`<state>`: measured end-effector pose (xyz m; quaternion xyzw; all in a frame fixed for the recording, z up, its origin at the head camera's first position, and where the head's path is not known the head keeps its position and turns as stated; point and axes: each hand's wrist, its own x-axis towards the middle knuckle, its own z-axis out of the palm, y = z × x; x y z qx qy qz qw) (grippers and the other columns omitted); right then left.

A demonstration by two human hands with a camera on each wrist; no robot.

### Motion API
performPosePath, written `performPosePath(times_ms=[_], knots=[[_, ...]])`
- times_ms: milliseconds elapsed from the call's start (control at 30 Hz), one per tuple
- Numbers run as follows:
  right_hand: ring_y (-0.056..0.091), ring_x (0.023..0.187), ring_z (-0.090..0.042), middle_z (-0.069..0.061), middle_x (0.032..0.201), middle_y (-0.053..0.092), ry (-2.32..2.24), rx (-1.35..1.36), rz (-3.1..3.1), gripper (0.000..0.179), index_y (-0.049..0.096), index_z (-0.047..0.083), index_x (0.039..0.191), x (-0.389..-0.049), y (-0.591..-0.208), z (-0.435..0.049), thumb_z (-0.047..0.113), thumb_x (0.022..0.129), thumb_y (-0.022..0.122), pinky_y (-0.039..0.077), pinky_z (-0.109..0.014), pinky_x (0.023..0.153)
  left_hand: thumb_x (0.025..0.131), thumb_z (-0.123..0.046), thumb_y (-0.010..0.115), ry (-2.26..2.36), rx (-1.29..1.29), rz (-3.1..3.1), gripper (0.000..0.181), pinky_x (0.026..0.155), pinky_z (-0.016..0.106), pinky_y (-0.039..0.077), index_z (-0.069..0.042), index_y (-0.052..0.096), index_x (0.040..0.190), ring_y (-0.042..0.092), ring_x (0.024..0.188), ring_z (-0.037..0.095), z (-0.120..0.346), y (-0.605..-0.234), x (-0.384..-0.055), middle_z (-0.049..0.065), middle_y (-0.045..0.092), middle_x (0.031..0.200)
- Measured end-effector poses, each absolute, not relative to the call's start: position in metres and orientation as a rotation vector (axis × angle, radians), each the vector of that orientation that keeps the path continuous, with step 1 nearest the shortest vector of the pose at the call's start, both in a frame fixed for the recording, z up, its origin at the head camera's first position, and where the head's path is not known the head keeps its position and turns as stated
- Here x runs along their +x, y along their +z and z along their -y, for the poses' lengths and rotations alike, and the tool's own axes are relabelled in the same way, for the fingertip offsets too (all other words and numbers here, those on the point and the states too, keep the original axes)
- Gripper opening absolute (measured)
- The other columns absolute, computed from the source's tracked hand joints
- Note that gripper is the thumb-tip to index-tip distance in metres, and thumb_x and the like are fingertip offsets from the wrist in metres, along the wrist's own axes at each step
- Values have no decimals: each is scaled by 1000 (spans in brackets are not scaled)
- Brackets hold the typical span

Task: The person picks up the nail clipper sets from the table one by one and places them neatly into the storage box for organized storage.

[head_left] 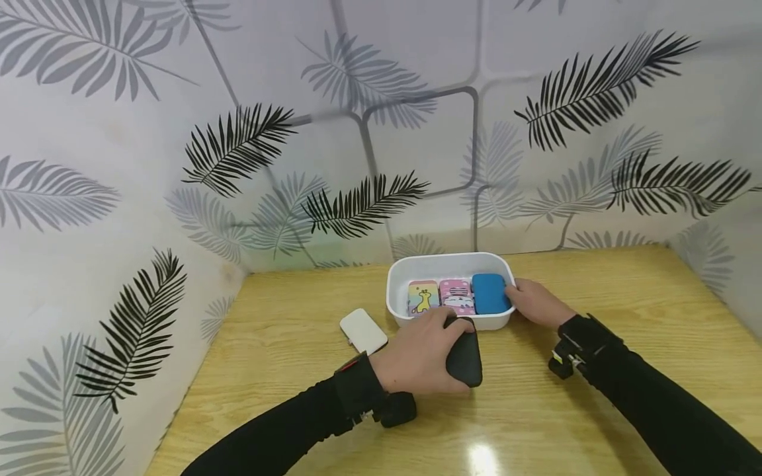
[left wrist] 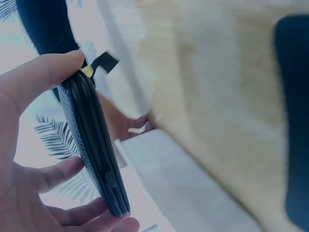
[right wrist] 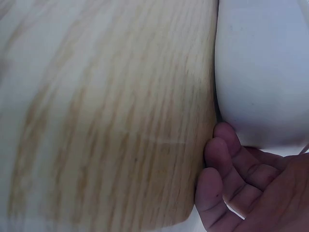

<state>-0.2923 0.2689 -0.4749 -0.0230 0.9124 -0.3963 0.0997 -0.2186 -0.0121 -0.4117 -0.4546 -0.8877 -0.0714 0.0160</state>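
Note:
My left hand (head_left: 417,354) grips a black zip case (head_left: 465,360) above the table, in front of a white plastic bin (head_left: 440,263). In the left wrist view, the thumb presses one end of the case and the fingers support its side and other end. At the bin's right end, my right hand (head_left: 538,304) holds the rim, thumb on top and fingers against the outer wall (right wrist: 263,72). Inside the bin lie a yellow giraffe case (head_left: 423,297), a pink patterned case (head_left: 456,296) and a blue case (head_left: 491,294), side by side.
A white case (head_left: 364,331) lies on the wooden table (head_left: 280,337), left of the bin and behind my left wrist. A wall covering with a leaf pattern (head_left: 357,205) rises behind the table's back edge.

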Motion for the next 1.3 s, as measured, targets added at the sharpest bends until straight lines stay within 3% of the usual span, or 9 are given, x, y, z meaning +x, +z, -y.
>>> performPosePath(times_ms=[233, 400, 900, 1300], knots=[[51, 66, -20, -11, 77, 54, -1185, -94, -2721, 39, 55, -3, 101, -292, -477, -270, 26, 108, 29, 42, -33, 61, 75, -61, 81, -255, -1328, 2748, 85, 89, 27, 48, -23, 49, 144, 52, 112, 16, -6, -392, -241, 5, 50, 136], [50, 64, -19, -10, 75, 53, -1190, -110, -2745, 44, 55, 1, 94, -291, -477, -272, 30, 110, 27, 41, -33, 61, 76, -63, 79, -250, -1252, 2780, 83, 84, 29, 49, -24, 50, 143, 50, 109, 15, -22, -386, -262, 3, 50, 132], [51, 65, -19, -7, 73, 53, -1184, -164, -2779, 50, 57, 3, 90, -290, -478, -275, 35, 112, 26, 42, -33, 64, 78, -56, 81, -291, -1079, 2968, 85, 89, 32, 51, -16, 46, 144, 50, 110, 17, -67, -401, -313, 8, 49, 136], [52, 79, -23, -9, 85, 52, -1173, -206, -2792, 54, 61, -3, 114, -291, -478, -278, 36, 112, 23, 40, -37, 77, 78, -53, 82, -155, -1134, 3080, 80, 89, 30, 50, -15, 51, 141, 55, 108, 15, -94, -422, -336, 6, 54, 131]])
